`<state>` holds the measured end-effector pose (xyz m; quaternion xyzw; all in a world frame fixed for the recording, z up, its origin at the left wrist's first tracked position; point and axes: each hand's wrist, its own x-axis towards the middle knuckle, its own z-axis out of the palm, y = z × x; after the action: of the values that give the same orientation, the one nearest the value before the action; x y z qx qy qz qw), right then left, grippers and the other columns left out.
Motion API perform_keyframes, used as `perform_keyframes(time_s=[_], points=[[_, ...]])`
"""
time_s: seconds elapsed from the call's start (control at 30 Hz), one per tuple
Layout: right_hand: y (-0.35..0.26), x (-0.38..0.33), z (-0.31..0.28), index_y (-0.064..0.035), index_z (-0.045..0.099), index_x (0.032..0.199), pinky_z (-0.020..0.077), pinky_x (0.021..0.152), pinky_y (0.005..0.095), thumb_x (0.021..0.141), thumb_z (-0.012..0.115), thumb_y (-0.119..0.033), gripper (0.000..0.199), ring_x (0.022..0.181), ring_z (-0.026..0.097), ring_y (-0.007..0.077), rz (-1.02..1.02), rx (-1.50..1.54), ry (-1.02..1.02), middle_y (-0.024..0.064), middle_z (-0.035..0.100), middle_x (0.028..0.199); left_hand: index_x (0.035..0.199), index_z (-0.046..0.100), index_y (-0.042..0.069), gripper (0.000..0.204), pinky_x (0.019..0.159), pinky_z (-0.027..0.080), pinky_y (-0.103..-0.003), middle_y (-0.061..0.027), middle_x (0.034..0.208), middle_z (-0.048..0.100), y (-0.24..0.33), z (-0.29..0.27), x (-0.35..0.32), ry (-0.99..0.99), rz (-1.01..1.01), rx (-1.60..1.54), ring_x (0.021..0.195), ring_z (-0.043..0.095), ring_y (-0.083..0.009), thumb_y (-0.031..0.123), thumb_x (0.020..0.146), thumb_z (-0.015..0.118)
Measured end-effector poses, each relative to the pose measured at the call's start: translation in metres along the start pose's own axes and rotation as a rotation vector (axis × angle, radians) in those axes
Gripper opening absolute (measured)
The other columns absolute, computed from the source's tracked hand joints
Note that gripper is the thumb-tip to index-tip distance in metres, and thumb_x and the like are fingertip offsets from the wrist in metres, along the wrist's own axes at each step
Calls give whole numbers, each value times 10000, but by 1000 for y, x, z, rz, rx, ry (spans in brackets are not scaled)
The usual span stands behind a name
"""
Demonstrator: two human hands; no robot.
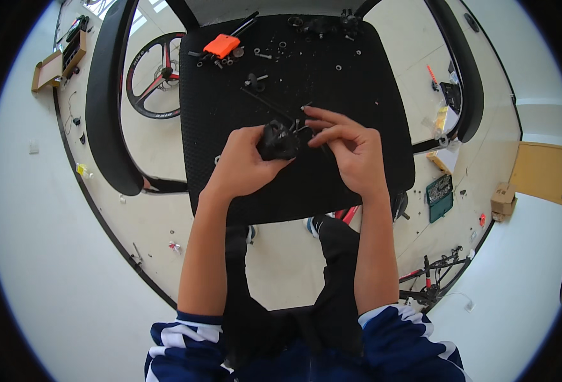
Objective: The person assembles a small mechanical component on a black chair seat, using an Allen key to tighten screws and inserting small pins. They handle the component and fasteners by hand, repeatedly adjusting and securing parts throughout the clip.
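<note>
Fitting stage: your left hand (pixel 246 162) is gripping the small black metal component (pixel 277 141); your right hand (pixel 351 149) is pinching a thin black pin (pixel 313 132) against it, needing careful alignment.

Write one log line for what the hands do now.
left hand: grips black part | right hand: fingertips at part | surface: black chair seat | nearby: orange tool

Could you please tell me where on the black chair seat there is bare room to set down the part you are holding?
The seat is bare along its right side past the right hand, and along the near edge below the left hand holding the black part. The far edge is crowded: the orange tool, scattered washers and bolts.
</note>
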<state>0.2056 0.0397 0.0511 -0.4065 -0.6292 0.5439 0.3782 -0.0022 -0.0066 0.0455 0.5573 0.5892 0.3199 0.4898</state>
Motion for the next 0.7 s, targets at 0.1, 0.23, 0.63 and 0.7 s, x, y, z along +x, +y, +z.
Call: perform_keyframes(time_s=[0.1, 0.23, 0.63, 0.7], points=[[1, -3, -2, -40, 783, 987, 452, 1036, 362, 850, 510, 46, 317, 1252, 580, 303, 156, -14, -34, 172, 619, 1353, 874, 688, -4, 177, 642, 442, -247, -10, 740, 646, -6, 1, -6, 42, 36, -5, 687, 541, -64, 71, 763, 803], [-6, -6, 11, -70, 777, 1085, 228, 1198, 431, 804, 514, -73, 384, 1484, 287, 339, 35, -109, 41, 164, 467, 1521, 875, 672, -13, 182, 646, 448, -245, -12, 739, 651, 1, 4, -2, 23, 125, -140, 684, 549, -63, 57, 766, 800], [-3, -1, 1, 10, 722, 1186, 218, 1200, 451, 799, 504, -204, 493, 1453, 366, 322, 13, 342, -143, 199, 458, 1522, 852, 648, -3, 164, 622, 467, -292, -83, 694, 637, 11, 5, -7, 69, 221, 29, 644, 596, -146, -33, 697, 692], [-2, -5, 4, 10, 724, 1180, 261, 1177, 455, 879, 525, -256, 449, 1393, 453, 320, 23, 362, -147, 226, 484, 1492, 844, 639, -3, 165, 618, 466, -304, -108, 682, 621, 4, 6, -11, 55, 199, 85, 626, 600, -192, -31, 688, 682]])
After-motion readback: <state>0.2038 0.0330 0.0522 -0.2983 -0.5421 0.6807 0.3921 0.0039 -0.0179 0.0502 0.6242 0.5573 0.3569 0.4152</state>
